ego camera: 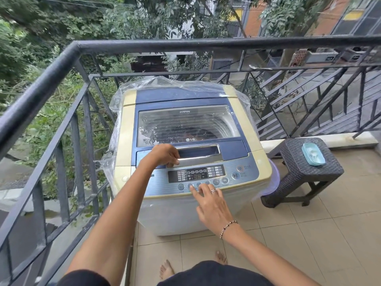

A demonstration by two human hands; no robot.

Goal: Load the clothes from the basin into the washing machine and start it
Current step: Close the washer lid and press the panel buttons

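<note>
One washing machine, a top-loader, stands in the corner of a black metal railing on a tiled floor. Its body is cream and white, and its lid is dark blue with one clear ribbed window. The lid is down. Dark clothes show through the window, inside the drum. One clear plastic sheet is bunched along the machine's back and left side.

Two hands are on the machine. The left hand is at the left end of the silver lid handle, with its fingers curled over the handle's front edge. The right hand holds nothing. Its index finger is straight, with the tip on one round button near the left of the control panel, and its other fingers are loosely bent. That hand wears one ring and one beaded bracelet. Six round buttons can be made out in the panel's front row, some partly behind the fingers, and two more sit at the panel's right end. One dark display above the row has lit digits too small to read.

At the machine's right front corner, one curved pale purple rim shows; it looks to be the basin, and its inside is hidden. Just right of that stands one dark woven stool bearing one turquoise soap dish. Two bare feet stand in front of the machine.
</note>
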